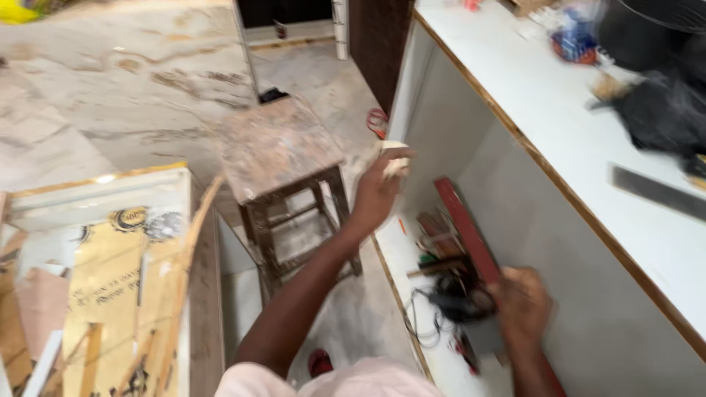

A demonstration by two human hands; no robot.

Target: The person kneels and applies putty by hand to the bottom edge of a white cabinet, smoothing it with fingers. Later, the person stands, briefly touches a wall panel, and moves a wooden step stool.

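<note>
**Both hands inside an open white cabinet, blurry shot**

Head view, looking down, and it's pretty smeared with motion, so take the small stuff with a grain of salt.

The left hand (379,192) is raised at the front edge of the white cabinet (478,158), fingers curled around a small pale object (393,158). Can't tell what that object is, maybe a rag or a bit of paper. So that hand is closed around something light-coloured, right at the cabinet's open front.

The right hand (523,305) is lower down, inside the cabinet, near the front edge of the cabinet floor. It looks closed in a loose fist on the near end of a long red bar (463,228), which lies slanted along the cabinet floor toward the back wall. Too blurred to be sure how tight the grip is.

Just left of that hand there's a black tool with a cord (452,298) sitting in a heap of small tools (434,235) on the cabinet floor.

Outside the cabinet a worn wooden stool (279,158) stands on the marble floor (110,81), just beside the left forearm. Up on the white countertop (559,125) there's a black bag (662,117) near the far right edge.
</note>
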